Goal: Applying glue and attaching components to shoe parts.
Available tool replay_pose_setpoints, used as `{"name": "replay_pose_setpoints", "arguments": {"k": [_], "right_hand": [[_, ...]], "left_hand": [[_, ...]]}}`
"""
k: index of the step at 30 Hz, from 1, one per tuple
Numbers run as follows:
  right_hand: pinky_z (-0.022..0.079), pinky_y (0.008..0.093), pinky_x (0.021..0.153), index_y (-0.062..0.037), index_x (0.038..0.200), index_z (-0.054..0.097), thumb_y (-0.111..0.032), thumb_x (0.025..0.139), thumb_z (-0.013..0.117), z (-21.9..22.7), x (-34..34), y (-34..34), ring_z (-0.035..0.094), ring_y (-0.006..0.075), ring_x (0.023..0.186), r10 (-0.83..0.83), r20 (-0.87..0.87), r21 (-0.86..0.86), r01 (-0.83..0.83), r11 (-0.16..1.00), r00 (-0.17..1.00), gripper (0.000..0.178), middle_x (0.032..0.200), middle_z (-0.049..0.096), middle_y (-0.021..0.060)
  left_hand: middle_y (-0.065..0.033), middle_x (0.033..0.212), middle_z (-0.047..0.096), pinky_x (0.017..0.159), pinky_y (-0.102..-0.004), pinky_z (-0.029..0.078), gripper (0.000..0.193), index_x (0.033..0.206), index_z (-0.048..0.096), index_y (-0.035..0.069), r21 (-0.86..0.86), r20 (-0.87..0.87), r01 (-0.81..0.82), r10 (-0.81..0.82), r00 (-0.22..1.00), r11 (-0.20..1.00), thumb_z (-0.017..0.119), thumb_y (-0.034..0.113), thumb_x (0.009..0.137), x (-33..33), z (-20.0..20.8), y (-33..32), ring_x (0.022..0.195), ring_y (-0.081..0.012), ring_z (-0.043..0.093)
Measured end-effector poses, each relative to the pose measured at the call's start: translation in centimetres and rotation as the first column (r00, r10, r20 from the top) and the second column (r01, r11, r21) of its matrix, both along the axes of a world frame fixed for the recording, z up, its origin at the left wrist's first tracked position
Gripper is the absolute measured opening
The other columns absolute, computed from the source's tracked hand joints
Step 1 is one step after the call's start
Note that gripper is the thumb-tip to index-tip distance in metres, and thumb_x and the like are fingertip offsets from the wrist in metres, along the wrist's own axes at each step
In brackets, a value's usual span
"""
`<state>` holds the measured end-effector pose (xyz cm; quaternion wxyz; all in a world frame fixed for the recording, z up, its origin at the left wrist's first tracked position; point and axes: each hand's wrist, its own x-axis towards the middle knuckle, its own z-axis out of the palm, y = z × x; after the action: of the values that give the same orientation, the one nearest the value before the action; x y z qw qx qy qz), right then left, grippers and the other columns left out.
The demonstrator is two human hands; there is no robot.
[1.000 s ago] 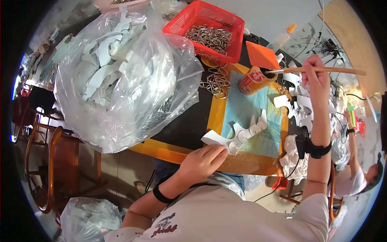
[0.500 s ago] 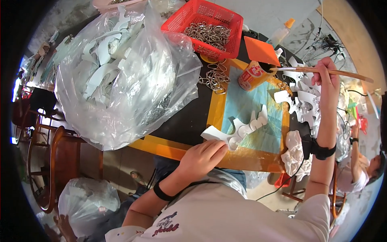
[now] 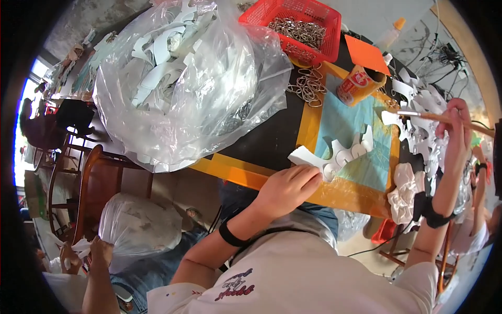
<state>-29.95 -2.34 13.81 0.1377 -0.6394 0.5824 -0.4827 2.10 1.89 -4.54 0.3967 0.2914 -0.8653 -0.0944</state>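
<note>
My left hand (image 3: 293, 189) is closed on the near left end of a row of overlapping white cut-out pieces (image 3: 342, 156), its thumb hidden. These curved, sheet-like pieces lie fanned on a blue sheet edged with brown tape. To the right, my raised right hand (image 3: 456, 123) grips a paintbrush (image 3: 424, 115) by its wooden handle. Its bristles point left, above the right side of the sheet. An orange-yellow can (image 3: 357, 88) stands tilted in view at the sheet's far edge, with an orange card (image 3: 367, 54) by its mouth.
A big clear bag (image 3: 193, 89) of white offcuts fills the table's left. Behind stands a red basket (image 3: 329, 31) of metal rings, with loose rings (image 3: 308, 86) before it. More white pieces (image 3: 418, 112) and a crumpled white cloth (image 3: 403, 191) lie right. Other people sit at both sides.
The brush has moved from the can's mouth toward the near right, over the sheet's right side. The view has shifted; my left hand stays on the white pieces.
</note>
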Motion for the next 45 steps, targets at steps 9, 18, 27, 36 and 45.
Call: {"name": "replay_pose_setpoints", "arguments": {"k": [9,18,27,36,45], "right_hand": [[0.049,0.0252,0.062,0.0048,0.093,0.058,-0.008,0.091,0.051,-6.5,5.1,10.5,0.063,0.0159,0.067,0.13,0.087,0.101,-0.138,0.985,0.988,0.015,0.078,0.063,0.0125],[0.052,0.0273,0.063,0.0028,0.091,0.062,-0.006,0.088,0.053,-10.1,7.5,11.4,0.066,0.0184,0.07,0.179,0.066,0.206,-0.189,0.96,0.982,0.013,0.08,0.066,0.0117],[0.052,0.0304,0.059,-0.0026,0.082,0.062,-0.007,0.08,0.057,-8.9,7.6,10.6,0.066,0.0233,0.062,0.27,-0.143,0.239,-0.232,0.943,0.952,0.006,0.071,0.066,0.0086],[0.051,0.0302,0.054,-0.0028,0.08,0.061,-0.007,0.08,0.056,-9.0,7.6,9.9,0.063,0.0219,0.058,0.312,-0.186,0.223,-0.269,0.937,0.932,0.007,0.067,0.065,0.0078],[0.051,0.0312,0.056,-0.0021,0.078,0.06,-0.008,0.08,0.055,-8.8,7.3,9.5,0.064,0.023,0.059,0.34,-0.269,0.227,-0.284,0.932,0.901,0.008,0.07,0.065,0.0089]], "left_hand": [[-0.0057,0.095,0.062,0.068,-0.0284,0.053,0.021,0.094,0.066,0.002,0.022,0.015,-0.006,0.006,1.0,1.0,0.062,0.005,0.074,0.0,0.6,0.1,0.085,-0.0203,0.063],[-0.0054,0.092,0.061,0.069,-0.0271,0.053,0.018,0.09,0.065,0.001,-0.014,0.076,-0.011,0.012,0.997,1.0,0.063,0.005,0.073,-0.6,0.4,-0.3,0.087,-0.0196,0.063],[-0.0063,0.093,0.063,0.071,-0.0276,0.054,0.021,0.091,0.067,0.001,-0.03,0.115,-0.013,0.017,0.993,0.999,0.063,0.006,0.071,-0.6,0.4,-0.3,0.088,-0.0201,0.063],[-0.0071,0.092,0.063,0.072,-0.0272,0.054,0.021,0.089,0.067,0.001,-0.045,0.107,-0.02,0.024,0.994,0.999,0.063,0.004,0.069,-0.8,0.3,-0.4,0.087,-0.0202,0.064],[-0.0074,0.091,0.063,0.071,-0.0275,0.055,0.021,0.088,0.067,0.0,-0.036,0.106,-0.019,0.023,0.994,0.999,0.064,0.003,0.068,-0.8,0.3,-0.4,0.086,-0.0204,0.064]]}}
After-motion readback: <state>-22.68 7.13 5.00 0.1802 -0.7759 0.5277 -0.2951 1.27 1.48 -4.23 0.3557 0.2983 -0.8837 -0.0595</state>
